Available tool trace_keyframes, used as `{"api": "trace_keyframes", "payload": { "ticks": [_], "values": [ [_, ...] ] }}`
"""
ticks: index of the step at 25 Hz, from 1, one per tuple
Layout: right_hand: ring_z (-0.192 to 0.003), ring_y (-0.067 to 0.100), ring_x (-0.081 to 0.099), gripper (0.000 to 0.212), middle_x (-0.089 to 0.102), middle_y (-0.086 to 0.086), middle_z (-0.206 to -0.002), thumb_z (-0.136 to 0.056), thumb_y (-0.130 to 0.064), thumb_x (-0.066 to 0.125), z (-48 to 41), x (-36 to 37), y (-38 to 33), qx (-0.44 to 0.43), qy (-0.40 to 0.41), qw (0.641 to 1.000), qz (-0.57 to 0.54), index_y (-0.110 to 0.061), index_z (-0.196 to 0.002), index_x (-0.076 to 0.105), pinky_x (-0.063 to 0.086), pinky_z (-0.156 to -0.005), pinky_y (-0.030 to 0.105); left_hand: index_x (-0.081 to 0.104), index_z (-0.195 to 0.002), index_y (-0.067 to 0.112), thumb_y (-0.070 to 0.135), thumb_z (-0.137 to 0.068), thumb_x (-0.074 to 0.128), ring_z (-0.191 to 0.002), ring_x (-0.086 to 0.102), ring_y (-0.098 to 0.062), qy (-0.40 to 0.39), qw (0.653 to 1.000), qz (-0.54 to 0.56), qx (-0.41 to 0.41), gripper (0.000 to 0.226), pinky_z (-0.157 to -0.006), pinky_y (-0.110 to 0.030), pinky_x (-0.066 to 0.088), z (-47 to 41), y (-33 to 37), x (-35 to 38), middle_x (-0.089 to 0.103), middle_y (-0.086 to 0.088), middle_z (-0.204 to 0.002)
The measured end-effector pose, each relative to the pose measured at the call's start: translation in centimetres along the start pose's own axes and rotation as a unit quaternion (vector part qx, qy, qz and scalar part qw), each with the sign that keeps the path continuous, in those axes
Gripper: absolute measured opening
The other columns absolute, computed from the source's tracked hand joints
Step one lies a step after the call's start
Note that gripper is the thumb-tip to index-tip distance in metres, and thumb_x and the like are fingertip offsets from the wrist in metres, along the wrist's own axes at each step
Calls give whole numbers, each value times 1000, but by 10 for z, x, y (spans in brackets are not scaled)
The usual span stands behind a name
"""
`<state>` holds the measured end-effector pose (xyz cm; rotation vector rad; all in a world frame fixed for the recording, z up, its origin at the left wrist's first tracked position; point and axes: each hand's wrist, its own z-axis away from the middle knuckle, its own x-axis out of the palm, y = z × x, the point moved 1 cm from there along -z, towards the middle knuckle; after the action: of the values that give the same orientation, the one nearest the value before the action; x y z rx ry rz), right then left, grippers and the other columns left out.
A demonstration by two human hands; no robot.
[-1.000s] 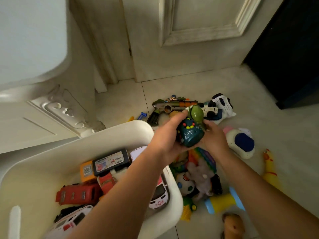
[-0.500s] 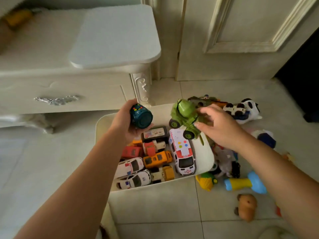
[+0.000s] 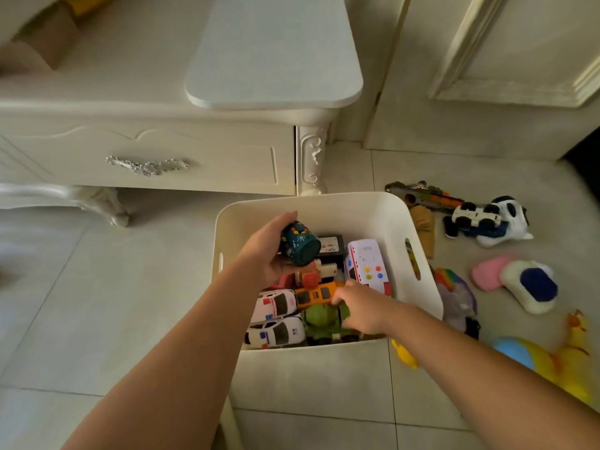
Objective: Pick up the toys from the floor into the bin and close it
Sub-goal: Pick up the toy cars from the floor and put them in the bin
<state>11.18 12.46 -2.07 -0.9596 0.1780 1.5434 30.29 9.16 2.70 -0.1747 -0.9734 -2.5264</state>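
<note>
Over the far-left part of the white bin, a teal cylinder toy is being held in the curled fingers of the left hand, directly above the cars, while a green truck is being gripped low against the near wall by the right hand.

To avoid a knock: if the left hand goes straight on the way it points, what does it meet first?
Past the left hand and its teal toy, probably the black toy in the bin, then its far wall; depth is unclear.
</note>
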Motion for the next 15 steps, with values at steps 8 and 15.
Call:
{"api": "trace_keyframes", "payload": {
  "ticks": [8,15],
  "values": [
    [-107,22,58,23,61,6,-124,-98,-22,47,-3,-42,21,76,75,944,-313,-21,-117,62,47,-94,39,59,-106,13,40,-80,73,-88,70,-25,-41,986,-153,-43,40,-72,-36,60,-9,-31,24,70,-13,-99],
    [-105,17,60,74,60,-3,-123,-75,-29,79,26,-66,40,79,-51,990,-110,-26,-140,43,51,-89,32,50,-128,10,31,-100,42,-109,60,-26,-101,925,-366,3,36,-96,-39,48,-12,-71,71,61,-15,-122]
  ]
}}
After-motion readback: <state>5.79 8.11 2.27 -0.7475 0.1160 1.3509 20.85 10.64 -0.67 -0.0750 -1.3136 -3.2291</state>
